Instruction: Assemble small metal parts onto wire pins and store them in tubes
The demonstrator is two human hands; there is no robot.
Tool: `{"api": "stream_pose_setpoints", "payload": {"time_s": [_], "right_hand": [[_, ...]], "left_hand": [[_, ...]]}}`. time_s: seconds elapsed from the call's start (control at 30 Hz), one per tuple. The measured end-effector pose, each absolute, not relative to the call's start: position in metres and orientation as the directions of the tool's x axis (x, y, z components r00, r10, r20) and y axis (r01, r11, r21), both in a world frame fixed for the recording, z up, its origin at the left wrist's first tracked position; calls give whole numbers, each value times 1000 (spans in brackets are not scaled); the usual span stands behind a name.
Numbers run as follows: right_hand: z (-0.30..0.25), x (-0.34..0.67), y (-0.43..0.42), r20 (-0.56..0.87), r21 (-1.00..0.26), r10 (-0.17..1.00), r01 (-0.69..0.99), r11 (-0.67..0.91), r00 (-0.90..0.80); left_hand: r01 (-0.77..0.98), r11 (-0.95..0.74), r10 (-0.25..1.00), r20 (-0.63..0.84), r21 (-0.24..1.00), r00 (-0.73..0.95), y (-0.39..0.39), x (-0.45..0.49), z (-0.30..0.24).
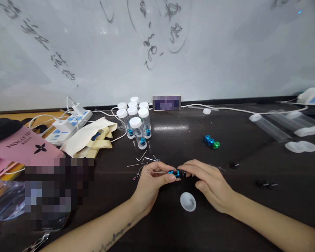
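The left hand (152, 179) is closed, with thumb and fingertips pinched on a small blue piece (174, 172); a thin wire (157, 171) is held along the same fingers. The right hand (208, 182) is half curled, its fingertips nipped on the piece's dark end. The blue piece is held between both hands just above the dark bench (252, 210), and a white cap (188, 202) lies near it.

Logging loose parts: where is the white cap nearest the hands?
Head view, near centre: the white cap lies on the table, nearer the person than the left hand and right hand, which pinch a blue part.
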State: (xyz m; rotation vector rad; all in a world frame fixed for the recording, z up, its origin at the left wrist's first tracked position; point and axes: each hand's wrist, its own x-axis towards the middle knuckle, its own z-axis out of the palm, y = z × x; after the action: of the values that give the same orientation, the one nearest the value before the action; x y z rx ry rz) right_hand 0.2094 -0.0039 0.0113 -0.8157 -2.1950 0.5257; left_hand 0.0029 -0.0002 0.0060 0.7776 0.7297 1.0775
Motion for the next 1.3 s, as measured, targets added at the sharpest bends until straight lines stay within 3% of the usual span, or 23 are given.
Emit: {"api": "stream_pose_setpoints", "payload": {"time_s": [1.03,1.3], "right_hand": [[11,211,-6,503,-530,674,423,735,-542],[11,206,-6,536,-453,671,497,741,-512]], "left_hand": [[-461,269,946,-143,846,290,0,2,7],[-458,265,947,-139,848,291,-1,2,4]]}}
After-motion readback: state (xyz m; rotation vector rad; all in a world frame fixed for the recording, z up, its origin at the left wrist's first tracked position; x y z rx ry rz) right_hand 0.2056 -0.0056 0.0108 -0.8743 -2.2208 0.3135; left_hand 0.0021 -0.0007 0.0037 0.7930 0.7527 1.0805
